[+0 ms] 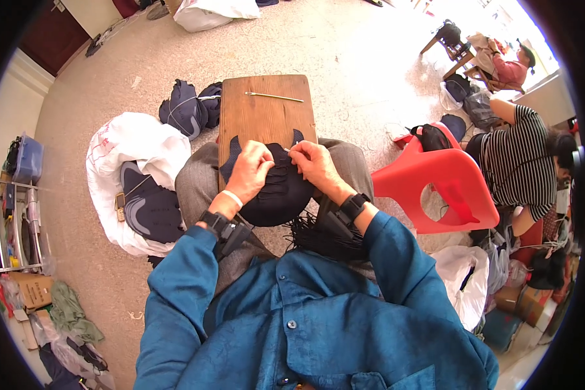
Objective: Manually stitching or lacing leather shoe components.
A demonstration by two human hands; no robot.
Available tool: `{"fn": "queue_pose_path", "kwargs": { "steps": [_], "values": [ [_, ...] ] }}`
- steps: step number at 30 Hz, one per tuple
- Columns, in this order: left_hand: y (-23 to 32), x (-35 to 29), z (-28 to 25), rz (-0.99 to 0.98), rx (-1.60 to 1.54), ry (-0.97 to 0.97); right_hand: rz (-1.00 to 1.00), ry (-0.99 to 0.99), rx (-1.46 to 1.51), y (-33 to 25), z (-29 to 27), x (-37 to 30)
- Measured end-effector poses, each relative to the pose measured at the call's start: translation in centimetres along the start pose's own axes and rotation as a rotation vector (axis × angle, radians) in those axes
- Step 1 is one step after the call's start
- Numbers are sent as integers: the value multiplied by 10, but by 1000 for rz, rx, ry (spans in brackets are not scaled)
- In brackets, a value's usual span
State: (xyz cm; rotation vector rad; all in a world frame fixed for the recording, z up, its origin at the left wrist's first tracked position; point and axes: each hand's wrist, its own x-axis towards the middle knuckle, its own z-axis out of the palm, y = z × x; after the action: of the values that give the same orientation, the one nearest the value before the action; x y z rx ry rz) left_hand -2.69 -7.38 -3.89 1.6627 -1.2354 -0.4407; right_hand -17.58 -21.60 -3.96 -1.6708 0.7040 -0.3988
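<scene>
A dark navy knitted piece, which looks like a shoe upper, is draped over the near end of a wooden bench between my knees. My left hand is closed, pinching the fabric at its left side. Opposite it, my right hand has thumb and forefinger pressed together around a small, pale, thin tool, whose tip shows near the fabric; its exact kind is unclear. Short dark folds or laces run across the middle of the piece. Farther up the bench lies a slim metal-and-wood hook or needle.
White sack with stacked dark shoe uppers stands on my left; a tied dark bundle lies beyond. Black cords hang by my lap. A red plastic chair is on my right, near a person in stripes.
</scene>
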Motion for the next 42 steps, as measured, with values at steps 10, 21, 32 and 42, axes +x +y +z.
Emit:
{"fn": "queue_pose_path", "kwargs": {
  "steps": [10, 21, 32, 42],
  "values": [
    [66, -85, -6, -434, -659, 43, -414, -155, -207, -41, 3, -78],
    [73, -122, 33, -689, -1396, 188, -536, -287, -320, -30, 41, -119],
    [52, -125, 42, -990, -1800, 343, -471, -403, -587, -36, 50, -119],
    [47, -127, 42, -903, -1752, 332, -520, -485, -650, -46, 45, -117]
  ]
}}
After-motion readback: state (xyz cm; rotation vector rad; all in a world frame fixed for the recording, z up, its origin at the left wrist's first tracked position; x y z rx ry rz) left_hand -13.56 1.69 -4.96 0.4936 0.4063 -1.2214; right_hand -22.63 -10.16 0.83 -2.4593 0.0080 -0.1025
